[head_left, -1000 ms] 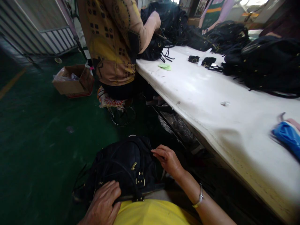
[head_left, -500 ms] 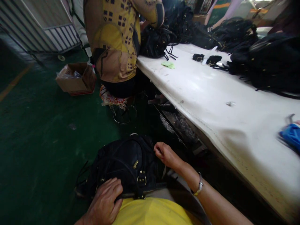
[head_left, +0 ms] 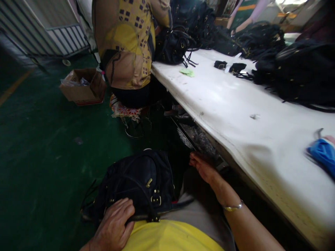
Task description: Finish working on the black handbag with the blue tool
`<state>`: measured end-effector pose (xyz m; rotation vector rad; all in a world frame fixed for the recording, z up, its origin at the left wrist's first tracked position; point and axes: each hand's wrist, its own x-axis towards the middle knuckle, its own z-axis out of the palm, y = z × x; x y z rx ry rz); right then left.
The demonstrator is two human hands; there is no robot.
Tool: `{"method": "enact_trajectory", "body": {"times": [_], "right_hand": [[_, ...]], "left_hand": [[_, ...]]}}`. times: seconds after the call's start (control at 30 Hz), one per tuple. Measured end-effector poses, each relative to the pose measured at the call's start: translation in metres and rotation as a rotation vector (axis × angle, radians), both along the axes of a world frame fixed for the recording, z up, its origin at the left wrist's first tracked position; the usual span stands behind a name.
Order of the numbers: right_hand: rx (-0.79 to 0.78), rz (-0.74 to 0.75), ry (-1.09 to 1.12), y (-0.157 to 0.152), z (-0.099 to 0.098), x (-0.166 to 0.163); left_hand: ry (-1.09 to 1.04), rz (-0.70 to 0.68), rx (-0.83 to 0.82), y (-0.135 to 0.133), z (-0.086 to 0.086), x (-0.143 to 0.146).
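Note:
A black handbag (head_left: 136,181) with brass buckles lies on my lap at the bottom centre. My left hand (head_left: 113,225) presses flat on its near edge, fingers spread over the strap. My right hand (head_left: 202,167) hovers open to the right of the bag, apart from it, close to the shelf under the white table (head_left: 235,104). It holds nothing. A bracelet sits on my right wrist.
A person in a yellow patterned top (head_left: 128,42) sits on a stool at the table's far end, handling a black bag (head_left: 172,45). More black bags (head_left: 293,66) are piled at the back right. A blue item (head_left: 323,153) lies at right. A cardboard box (head_left: 82,87) stands on the green floor.
My right hand has let go of the bag's upper right edge and moved right, toward the shelf under the table. My left hand stays on the bag.

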<state>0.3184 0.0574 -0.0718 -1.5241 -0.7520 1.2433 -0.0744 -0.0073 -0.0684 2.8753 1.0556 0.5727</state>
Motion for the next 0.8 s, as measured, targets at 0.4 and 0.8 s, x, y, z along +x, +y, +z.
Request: {"method": "enact_trajectory", "body": {"times": [0.4,0.8], "right_hand": [[0.048,0.080,-0.471,0.029,-0.030,0.021],[0.162,0.255,-0.256,0.035,0.010,-0.029]], "left_hand": [[-0.077,-0.049,0.079,0.015,0.023,0.011],[-0.622,0.736,-0.325,0.090,0.163,-0.055]]}}
